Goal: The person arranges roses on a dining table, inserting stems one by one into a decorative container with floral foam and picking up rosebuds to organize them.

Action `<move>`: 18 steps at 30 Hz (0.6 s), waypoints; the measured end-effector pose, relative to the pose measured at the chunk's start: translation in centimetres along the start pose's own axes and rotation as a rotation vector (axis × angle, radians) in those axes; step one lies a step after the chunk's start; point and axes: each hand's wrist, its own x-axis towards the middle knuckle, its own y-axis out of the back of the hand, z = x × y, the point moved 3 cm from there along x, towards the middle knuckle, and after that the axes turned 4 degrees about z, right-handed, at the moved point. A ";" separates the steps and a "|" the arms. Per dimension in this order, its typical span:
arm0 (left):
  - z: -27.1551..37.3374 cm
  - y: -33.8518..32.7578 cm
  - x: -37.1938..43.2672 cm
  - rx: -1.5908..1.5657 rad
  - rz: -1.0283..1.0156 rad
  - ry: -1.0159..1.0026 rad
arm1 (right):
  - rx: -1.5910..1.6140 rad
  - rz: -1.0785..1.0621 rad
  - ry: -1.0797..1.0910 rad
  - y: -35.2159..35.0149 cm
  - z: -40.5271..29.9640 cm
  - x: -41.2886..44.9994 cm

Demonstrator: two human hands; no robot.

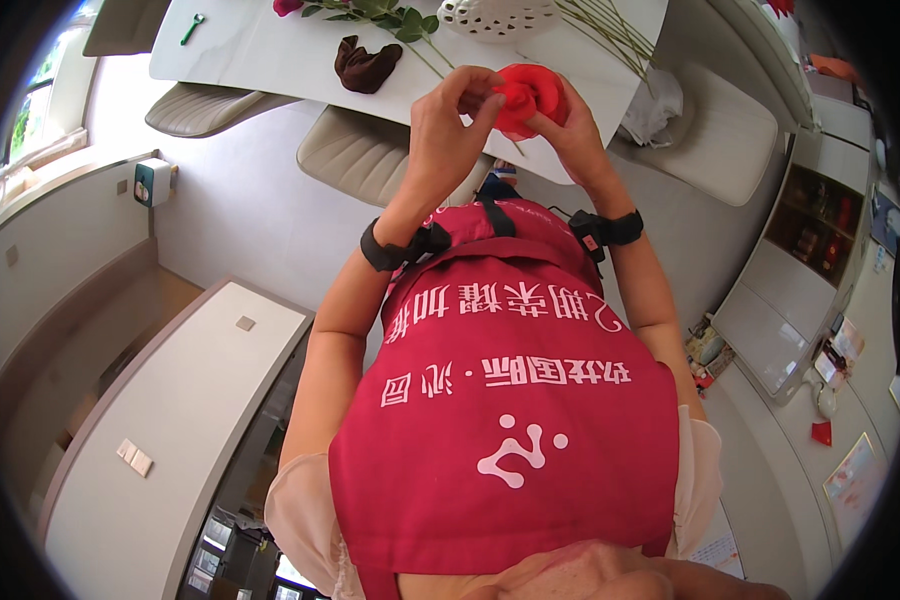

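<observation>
A red artificial flower (547, 90) of thin, sheer fabric is held up over the near edge of the white table. My right hand (581, 142) supports it from the right, with the thumb laid across the lower petals. From the left, my left hand (450, 124) pinches the flower's raised middle between thumb and fingers. A thin stem end (514, 144) shows just below the bloom. On the table left of my hands lies a crumpled dark brown cloth (367, 66).
The white marbled table (270, 56) bears a pierced white basket (499, 19), green stems (604, 34), leafy flower stems (390, 19) and a small green tool (193, 30). Beige chairs (352, 154) stand against the near side. A clear plastic bag (654, 109) rests by the right chair (720, 135).
</observation>
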 end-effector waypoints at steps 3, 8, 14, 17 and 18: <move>-0.8 -0.1 0.4 -0.025 -0.008 0.005 | -0.080 0.031 0.084 -0.2 -0.3 0.2; -0.9 -0.6 0.0 -0.051 0.004 0.016 | -0.107 0.132 0.127 -0.5 0.1 0.0; 0.5 -0.3 0.5 0.007 -0.041 -0.305 | -0.020 0.169 0.087 -0.1 0.7 0.1; 0.2 0.0 0.5 0.068 -0.076 -0.370 | 0.014 0.144 0.088 -0.2 0.1 0.0; 0.2 0.1 0.5 0.087 -0.075 -0.399 | -0.014 0.132 0.083 -0.3 -0.2 -0.1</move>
